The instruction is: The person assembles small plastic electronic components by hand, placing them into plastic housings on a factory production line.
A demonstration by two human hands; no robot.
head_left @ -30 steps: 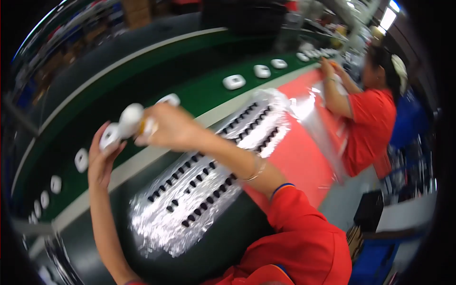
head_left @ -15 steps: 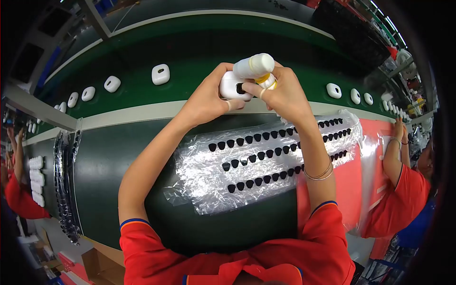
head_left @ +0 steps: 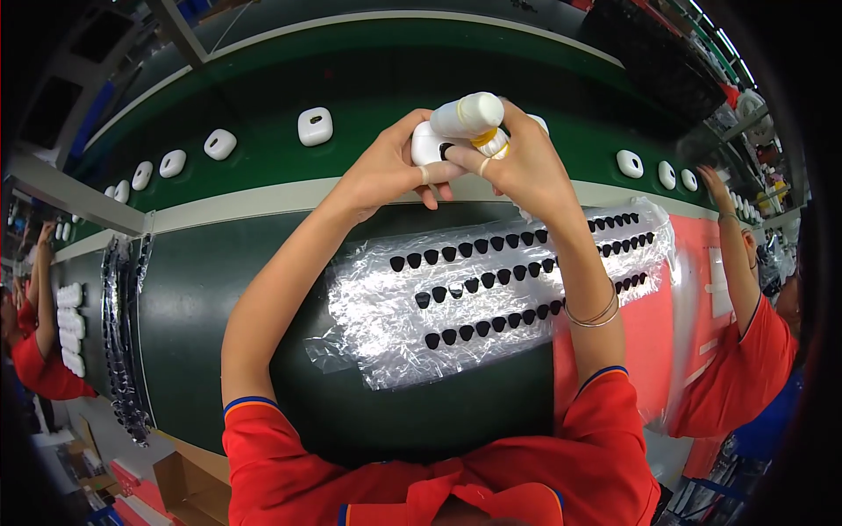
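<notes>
Over the near edge of the green belt, my left hand [head_left: 386, 162] grips a white rounded housing [head_left: 426, 147] by its left side. A small black piece [head_left: 445, 151] sits at the opening in its face. My right hand [head_left: 526, 167] is wrapped round a whitish plastic bottle [head_left: 478, 112] with a yellow collar, held tilted above the housing. The right thumb, in a pale finger cover, presses at the black piece. Another cover is on a digit of my left hand. Below my hands, rows of black caps [head_left: 433, 341] lie on a clear plastic sheet [head_left: 386, 302].
More white housings [head_left: 316, 126] stand spaced along the green belt [head_left: 263, 96]. A grey rail [head_left: 254, 200] separates it from the dark worktop [head_left: 202, 298]. A pink mat [head_left: 627, 351] lies at right, near a co-worker's arm [head_left: 735, 237]. White parts [head_left: 70, 324] are stacked at left.
The white housings on the belt have shifted right. My hands remain together on the housing and bottle, with the left fingers slightly rearranged. The co-worker at right has reached toward the belt.
</notes>
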